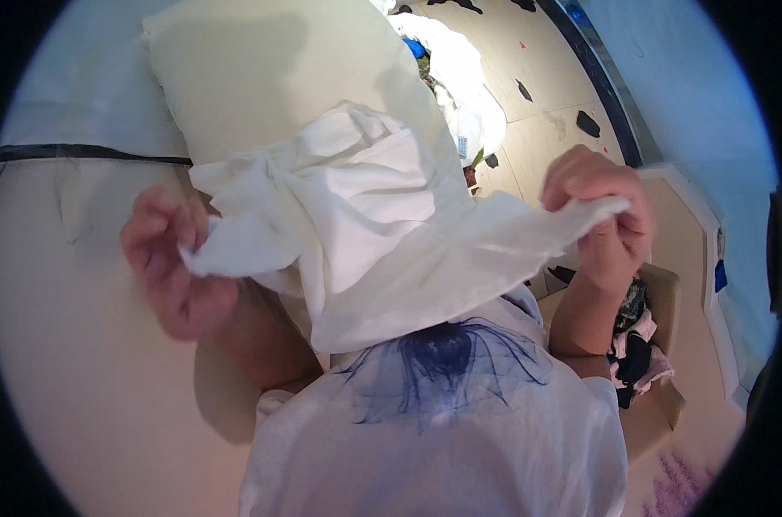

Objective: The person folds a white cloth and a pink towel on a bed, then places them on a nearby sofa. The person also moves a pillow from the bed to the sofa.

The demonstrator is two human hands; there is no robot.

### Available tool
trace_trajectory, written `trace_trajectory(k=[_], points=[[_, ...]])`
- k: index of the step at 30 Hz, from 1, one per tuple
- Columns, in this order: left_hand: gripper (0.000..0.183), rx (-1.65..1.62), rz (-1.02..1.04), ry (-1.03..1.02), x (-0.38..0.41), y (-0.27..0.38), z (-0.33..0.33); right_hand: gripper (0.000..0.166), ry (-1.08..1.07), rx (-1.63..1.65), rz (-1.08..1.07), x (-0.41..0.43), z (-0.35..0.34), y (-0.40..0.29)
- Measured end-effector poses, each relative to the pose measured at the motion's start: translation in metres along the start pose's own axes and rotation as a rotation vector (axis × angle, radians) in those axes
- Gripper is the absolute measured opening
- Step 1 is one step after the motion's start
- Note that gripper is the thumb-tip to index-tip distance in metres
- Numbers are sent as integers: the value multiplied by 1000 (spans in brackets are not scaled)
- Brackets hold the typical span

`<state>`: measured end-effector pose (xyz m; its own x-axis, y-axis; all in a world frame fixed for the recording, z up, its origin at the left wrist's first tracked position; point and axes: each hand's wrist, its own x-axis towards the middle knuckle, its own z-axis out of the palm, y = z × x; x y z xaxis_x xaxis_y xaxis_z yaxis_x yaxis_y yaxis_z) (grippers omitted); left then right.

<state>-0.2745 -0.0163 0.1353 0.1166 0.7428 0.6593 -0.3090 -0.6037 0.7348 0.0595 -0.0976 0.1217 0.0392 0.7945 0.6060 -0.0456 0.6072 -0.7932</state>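
Observation:
A white cloth (378,252), probably a garment, is spread between my hands in front of my chest, its upper part bunched and creased. On the left, my left hand (174,258) pinches one corner of it. My right hand (601,213) grips the opposite end at the right, pulling its lower edge into a slanting line. Behind the cloth lies a large cream pillow or cushion (287,71). Which part of the cloth each hand holds cannot be told.
White fabric (481,97) lies on the tiled floor (539,136) beyond the pillow, with dark scraps scattered about. At the right stands a beige bin or box (665,304) holding crumpled clothes (636,352). A pale surface (94,355) extends along the left.

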Motion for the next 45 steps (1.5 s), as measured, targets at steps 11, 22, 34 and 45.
trace_trajectory(k=[11, 22, 34, 45], points=[[29, 366, -114, 224, 15, -13, 23, 24, -225, -24, 479, 18, 44, 21], [12, 737, 70, 387, 14, 10, 6, 27, -874, -560, 46, 11, 121, 44], [18, 491, -35, 836, 30, -17, -16, 45, -1075, -40, -21, 24, 80, -34], [21, -724, -163, 139, 30, -21, 13, 24, -646, 659, -38, 58, 38, -4]])
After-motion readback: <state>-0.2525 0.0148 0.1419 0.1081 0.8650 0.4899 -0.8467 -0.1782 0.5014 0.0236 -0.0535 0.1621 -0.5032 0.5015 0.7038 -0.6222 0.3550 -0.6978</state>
